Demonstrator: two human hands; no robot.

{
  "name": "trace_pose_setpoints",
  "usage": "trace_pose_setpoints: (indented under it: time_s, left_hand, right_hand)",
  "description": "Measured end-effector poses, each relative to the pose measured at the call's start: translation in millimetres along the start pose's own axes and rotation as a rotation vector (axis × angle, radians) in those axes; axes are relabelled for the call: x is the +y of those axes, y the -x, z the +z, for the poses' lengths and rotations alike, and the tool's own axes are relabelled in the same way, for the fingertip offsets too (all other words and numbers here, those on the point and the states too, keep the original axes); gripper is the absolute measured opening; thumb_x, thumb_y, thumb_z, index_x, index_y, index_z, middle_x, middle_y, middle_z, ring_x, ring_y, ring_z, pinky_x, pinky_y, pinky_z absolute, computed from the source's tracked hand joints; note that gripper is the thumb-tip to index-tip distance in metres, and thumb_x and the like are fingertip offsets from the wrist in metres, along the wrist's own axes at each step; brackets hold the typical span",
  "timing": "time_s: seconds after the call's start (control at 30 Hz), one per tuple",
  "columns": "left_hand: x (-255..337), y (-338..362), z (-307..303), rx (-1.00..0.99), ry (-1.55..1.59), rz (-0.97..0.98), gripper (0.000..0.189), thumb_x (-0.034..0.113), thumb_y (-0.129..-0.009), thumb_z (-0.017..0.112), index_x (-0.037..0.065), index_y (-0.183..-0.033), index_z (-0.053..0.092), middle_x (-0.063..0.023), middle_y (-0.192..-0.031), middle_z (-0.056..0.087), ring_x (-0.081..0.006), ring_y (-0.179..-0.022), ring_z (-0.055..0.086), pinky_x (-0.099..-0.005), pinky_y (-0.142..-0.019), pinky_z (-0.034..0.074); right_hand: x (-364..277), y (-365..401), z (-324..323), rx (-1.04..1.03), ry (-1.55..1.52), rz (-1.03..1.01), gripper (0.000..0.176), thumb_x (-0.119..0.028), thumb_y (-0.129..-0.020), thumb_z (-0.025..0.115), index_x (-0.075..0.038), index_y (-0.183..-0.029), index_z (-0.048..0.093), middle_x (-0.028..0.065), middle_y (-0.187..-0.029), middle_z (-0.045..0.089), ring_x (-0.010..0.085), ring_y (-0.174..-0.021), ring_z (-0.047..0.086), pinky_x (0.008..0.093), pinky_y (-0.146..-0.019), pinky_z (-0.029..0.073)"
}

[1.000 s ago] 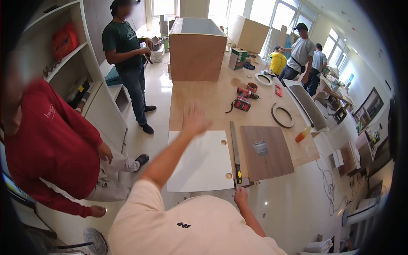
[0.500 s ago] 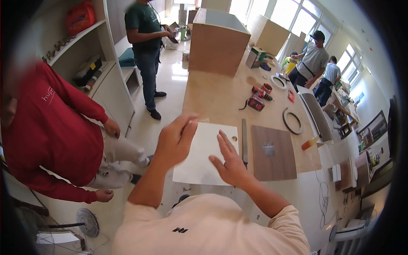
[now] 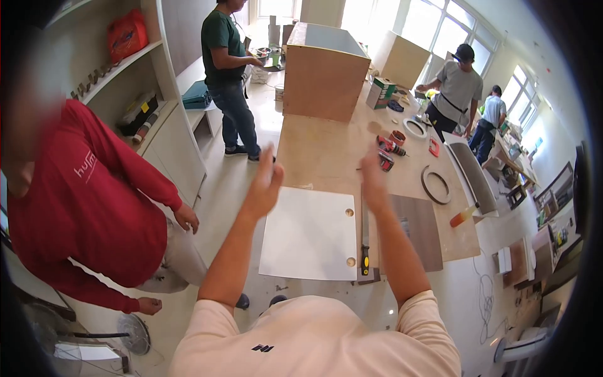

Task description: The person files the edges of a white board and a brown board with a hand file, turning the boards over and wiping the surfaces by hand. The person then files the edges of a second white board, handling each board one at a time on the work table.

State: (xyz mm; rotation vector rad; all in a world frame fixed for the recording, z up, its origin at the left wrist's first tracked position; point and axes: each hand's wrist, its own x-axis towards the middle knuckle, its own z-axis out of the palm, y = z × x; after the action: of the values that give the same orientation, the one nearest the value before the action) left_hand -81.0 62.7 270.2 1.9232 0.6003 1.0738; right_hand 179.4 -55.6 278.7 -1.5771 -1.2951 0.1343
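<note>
A white panel (image 3: pixel 304 235) with two round holes along its right side lies on the near end of the wooden table. My left hand (image 3: pixel 266 185) is raised over the panel's far left corner, fingers stretched out, holding nothing. Slightly blurred, my right hand (image 3: pixel 375 187) is lifted past the panel's right edge, fingers extended and nothing in it. Below it a file (image 3: pixel 365 257) with a yellow and black handle lies along the panel's right side. A brown wood-grain panel (image 3: pixel 422 235) rests farther right, partly hidden by my right forearm.
A red cordless drill (image 3: pixel 391 146), a coil of edge banding (image 3: pixel 434 185) and a bottle of orange liquid (image 3: pixel 463 215) are on the table (image 3: pixel 320 141). A large wooden box (image 3: pixel 323 81) stands at its far end. A person in red (image 3: pixel 107 195) stands close on my left; others are farther off.
My hands have moved apart: the right went right and away from the white panel, uncovering its second hole and the file's handle. The person in red turned slightly.
</note>
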Motion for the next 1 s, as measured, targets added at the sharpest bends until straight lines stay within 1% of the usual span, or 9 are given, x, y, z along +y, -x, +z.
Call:
trace_pose_setpoints:
  time_s: [0.13, 0.2, 0.33, 0.4, 0.5, 0.6, 0.77, 0.9, 1.0]
  left_hand:
    - [71, -52, -29, 0.251, 0.555, 0.345, 0.076, 0.056, -0.103, 0.033, 0.002, -0.155, 0.021, -0.0147, -0.163, 0.021, -0.0279, -0.15, 0.02, -0.0377, -0.119, 0.018]
    - [66, -66, -23, 0.347, 0.37, 0.268, 0.081, 0.064, -0.1, 0.031, 0.009, -0.158, 0.015, -0.0099, -0.161, 0.025, -0.0262, -0.148, 0.023, -0.0525, -0.115, 0.024]
    - [-35, -44, 41, -0.316, -0.201, -0.627, 0.075, 0.048, -0.097, 0.058, 0.007, -0.154, 0.03, -0.0082, -0.147, 0.045, -0.0233, -0.132, 0.045, -0.0435, -0.103, 0.042]
    - [-54, -20, 77, -0.401, 0.075, -0.859, 0.071, 0.047, -0.096, 0.06, 0.009, -0.151, 0.036, -0.0065, -0.141, 0.049, -0.0183, -0.12, 0.052, -0.0358, -0.092, 0.047]
    - [-49, -54, 79, -0.233, 0.45, -0.56, 0.066, 0.053, -0.096, 0.057, 0.007, -0.142, 0.046, -0.0025, -0.121, 0.057, -0.0129, -0.108, 0.054, -0.0303, -0.088, 0.047]
    - [77, -111, 49, -0.141, 0.733, -0.253, 0.065, 0.059, -0.097, 0.051, 0.003, -0.127, 0.058, 0.0016, -0.102, 0.061, -0.0075, -0.102, 0.054, -0.0263, -0.091, 0.042]
    - [184, -121, 54, -0.162, -0.662, 0.677, 0.05, 0.042, -0.103, 0.044, 0.005, -0.134, 0.056, -0.0135, -0.134, 0.06, -0.025, -0.13, 0.051, -0.0471, -0.11, 0.034]
    - [90, -102, 89, -0.743, -1.632, -0.032, 0.056, 0.05, -0.091, 0.058, 0.008, -0.126, 0.065, -0.0162, -0.144, 0.05, -0.0384, -0.141, 0.034, -0.0636, -0.115, 0.015]
    - [-13, -55, 81, -0.667, -1.33, -0.333, 0.068, 0.057, -0.09, 0.059, 0.009, -0.138, 0.054, -0.0162, -0.142, 0.051, -0.0364, -0.139, 0.038, -0.0599, -0.11, 0.029]
  right_hand:
    - [-39, -20, -62, 0.133, -0.733, 0.219, 0.082, -0.062, -0.101, 0.034, -0.005, -0.157, 0.016, 0.012, -0.163, 0.018, 0.0276, -0.151, 0.017, 0.0466, -0.119, 0.017]
    - [-25, -18, -73, 0.094, -0.801, 0.261, 0.086, -0.067, -0.098, 0.031, -0.007, -0.158, 0.013, 0.0113, -0.164, 0.015, 0.0281, -0.151, 0.015, 0.0501, -0.119, 0.016]
    - [22, 31, -46, 0.047, -0.816, 0.609, 0.094, -0.075, -0.094, 0.031, -0.011, -0.159, 0.008, 0.0108, -0.166, 0.009, 0.0297, -0.152, 0.011, 0.0549, -0.118, 0.018]
    - [80, 79, -25, -0.082, -0.822, 0.774, 0.1, -0.076, -0.093, 0.03, -0.004, -0.157, 0.003, 0.0134, -0.166, 0.005, 0.0319, -0.151, 0.013, 0.0528, -0.119, 0.019]
    - [94, 140, 0, -0.125, -0.897, 1.035, 0.105, -0.078, -0.092, 0.031, -0.001, -0.156, 0.003, 0.0144, -0.165, 0.007, 0.0317, -0.152, 0.011, 0.0488, -0.119, 0.018]
    - [87, 160, 6, -0.158, -0.885, 1.101, 0.103, -0.077, -0.093, 0.029, -0.001, -0.157, 0.004, 0.015, -0.165, 0.008, 0.0309, -0.152, 0.012, 0.0482, -0.119, 0.02]
    - [91, 152, -17, -0.052, -0.811, 0.864, 0.098, -0.072, -0.095, 0.035, -0.001, -0.157, 0.007, 0.0157, -0.164, 0.012, 0.0302, -0.151, 0.015, 0.0453, -0.119, 0.022]
    - [95, 165, -29, -0.099, -0.723, 0.926, 0.086, -0.059, -0.099, 0.045, 0.001, -0.155, 0.018, 0.0181, -0.162, 0.019, 0.0297, -0.149, 0.022, 0.0447, -0.118, 0.023]
    - [109, 192, -15, -0.356, -0.142, 0.633, 0.078, -0.05, -0.1, 0.048, 0.004, -0.151, 0.027, 0.0216, -0.16, 0.023, 0.0327, -0.148, 0.026, 0.0466, -0.118, 0.024]
